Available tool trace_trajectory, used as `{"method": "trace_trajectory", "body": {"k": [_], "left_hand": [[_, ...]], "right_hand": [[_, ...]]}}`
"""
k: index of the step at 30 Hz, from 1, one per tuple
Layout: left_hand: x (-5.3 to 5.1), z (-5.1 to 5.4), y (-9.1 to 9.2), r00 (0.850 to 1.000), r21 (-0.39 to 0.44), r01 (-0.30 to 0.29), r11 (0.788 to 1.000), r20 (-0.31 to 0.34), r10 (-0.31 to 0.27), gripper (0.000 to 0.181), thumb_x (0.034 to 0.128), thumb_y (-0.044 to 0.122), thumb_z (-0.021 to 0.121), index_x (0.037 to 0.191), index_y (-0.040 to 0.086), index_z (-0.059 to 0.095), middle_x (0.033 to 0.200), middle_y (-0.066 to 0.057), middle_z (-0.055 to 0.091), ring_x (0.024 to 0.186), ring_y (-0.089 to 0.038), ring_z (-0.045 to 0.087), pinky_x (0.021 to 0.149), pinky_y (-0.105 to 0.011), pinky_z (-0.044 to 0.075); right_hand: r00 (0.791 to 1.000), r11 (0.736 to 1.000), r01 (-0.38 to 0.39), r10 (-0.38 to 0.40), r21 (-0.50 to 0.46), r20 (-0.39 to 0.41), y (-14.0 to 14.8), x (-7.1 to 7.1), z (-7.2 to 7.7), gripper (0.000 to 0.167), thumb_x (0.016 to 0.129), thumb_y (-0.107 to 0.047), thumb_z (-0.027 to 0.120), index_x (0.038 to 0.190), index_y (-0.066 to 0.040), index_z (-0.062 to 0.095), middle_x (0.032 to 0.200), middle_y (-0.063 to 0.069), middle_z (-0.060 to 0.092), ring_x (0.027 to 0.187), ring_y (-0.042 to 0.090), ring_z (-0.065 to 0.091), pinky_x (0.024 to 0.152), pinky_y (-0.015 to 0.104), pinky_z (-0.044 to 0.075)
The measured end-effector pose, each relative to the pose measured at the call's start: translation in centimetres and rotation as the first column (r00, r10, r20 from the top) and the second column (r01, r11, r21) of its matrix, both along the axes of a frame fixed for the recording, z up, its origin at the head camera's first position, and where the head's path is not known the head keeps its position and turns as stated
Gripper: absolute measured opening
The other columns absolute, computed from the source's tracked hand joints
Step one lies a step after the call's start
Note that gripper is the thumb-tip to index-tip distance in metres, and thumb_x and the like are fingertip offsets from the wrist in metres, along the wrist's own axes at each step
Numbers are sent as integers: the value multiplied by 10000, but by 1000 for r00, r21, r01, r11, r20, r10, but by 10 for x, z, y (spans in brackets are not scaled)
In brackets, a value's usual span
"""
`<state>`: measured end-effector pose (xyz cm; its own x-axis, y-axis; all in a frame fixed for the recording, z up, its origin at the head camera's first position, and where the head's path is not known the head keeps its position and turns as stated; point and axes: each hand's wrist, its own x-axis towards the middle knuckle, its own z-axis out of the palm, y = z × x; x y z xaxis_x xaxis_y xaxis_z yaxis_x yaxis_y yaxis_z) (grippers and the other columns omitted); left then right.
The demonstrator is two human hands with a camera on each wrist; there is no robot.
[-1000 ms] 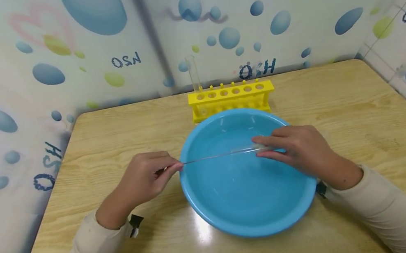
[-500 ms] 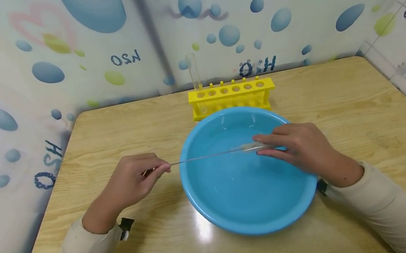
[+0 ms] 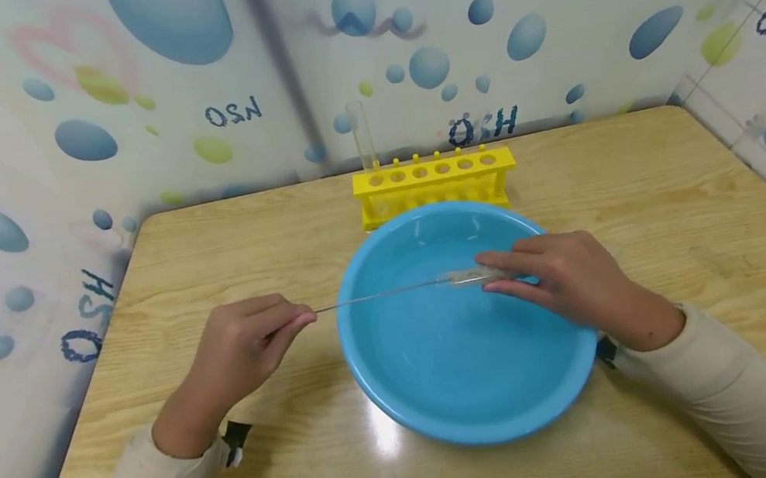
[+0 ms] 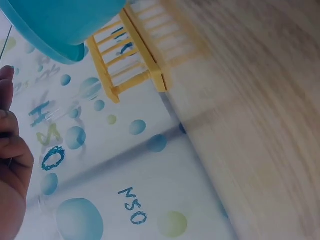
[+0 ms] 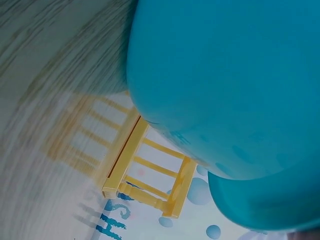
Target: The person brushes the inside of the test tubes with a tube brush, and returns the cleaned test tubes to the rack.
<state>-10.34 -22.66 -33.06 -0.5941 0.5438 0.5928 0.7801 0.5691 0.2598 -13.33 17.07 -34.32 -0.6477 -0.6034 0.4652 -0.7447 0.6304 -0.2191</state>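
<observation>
Currently the blue basin (image 3: 467,370) sits on the wooden table (image 3: 638,196), and both hands work at the level of its mouth or above it. Left of the basin's rim, over the tabletop, the left hand (image 3: 244,355) has a narrow pinch, thumb against fingers, on the end of a thin metal rod (image 3: 382,295). That rod crosses over the basin's left rim and runs into a clear tube (image 3: 467,277) above the basin's inside, right of its middle; something whitish shows within, too blurred to name surely. Above the basin's right side, the right hand (image 3: 562,278) holds the tube between thumb and fingers, its wrist reaching past the right rim.

Behind the basin stands a yellow rack (image 3: 433,179), close to the far rim; from these views I cannot tell whether they touch. An upright tube (image 3: 363,138) stands in the rack's leftmost hole, rising behind the basin's far edge. Beyond the rack, the table's back edge meets the patterned wall (image 3: 275,16), so space behind the basin is tight. Wider stretches of tabletop extend left and right of the basin, and more lies before its near rim.
</observation>
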Motion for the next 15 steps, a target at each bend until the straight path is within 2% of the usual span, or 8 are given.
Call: {"method": "trace_trajectory", "body": {"k": [2, 5, 10, 13, 14, 15], "left_hand": [[0, 0, 0, 999, -3, -7, 1000, -52, 7, 413, 1030, 352, 541, 823, 79, 772, 677, 17, 673, 524, -30, 485, 504, -169, 431], [0, -1, -3, 999, 20, 17, 1000, -47, -16, 396, 1026, 337, 553, 827, 73, 770, 676, 8, 670, 524, -31, 476, 504, -154, 418], [1, -5, -11, 995, 78, 41, 996, 88, -48, 302, 1001, 284, 600, 865, 79, 775, 692, 32, 658, 552, 6, 416, 521, -109, 367], [2, -5, -14, 986, 100, 29, 995, 161, -45, 112, 946, 145, 684, 884, 107, 769, 706, 66, 639, 561, 29, 383, 511, -99, 339], [2, -5, -15, 981, 104, 18, 994, 189, -38, 77, 922, 91, 704, 888, 124, 764, 718, 77, 638, 560, 31, 377, 507, -102, 335], [3, -5, -15, 976, 104, 8, 995, 214, -30, 115, 900, 39, 715, 896, 146, 758, 732, 93, 634, 563, 31, 378, 505, -107, 338]], "right_hand": [[1000, 1000, -7, 7, 0, -2, 0, 1, -2, 621, 976, -638, 372, 1189, -189, 745, 717, -48, 673, 549, 15, 507, 483, 149, 377], [1000, 1000, -18, 18, -3, -12, -1, 1, -3, 644, 978, -648, 348, 1186, -187, 747, 694, -56, 652, 543, 12, 491, 484, 151, 377], [1000, 1000, -19, 19, -1, -16, -1, -1, -2, 637, 973, -651, 350, 1192, -201, 745, 684, -63, 639, 546, 9, 484, 486, 156, 376], [1000, 1000, -14, 14, 6, -4, -1, -1, 0, 641, 967, -652, 352, 1193, -198, 744, 695, -59, 649, 548, 6, 487, 486, 152, 380], [1000, 1000, -10, 10, 10, 0, -2, -1, 1, 638, 965, -650, 357, 1193, -198, 744, 701, -56, 655, 549, 8, 493, 487, 151, 383], [1000, 1000, -7, 7, 12, 5, -2, -1, 1, 622, 964, -644, 379, 1194, -196, 744, 714, -52, 668, 554, 10, 507, 490, 150, 388]]}}
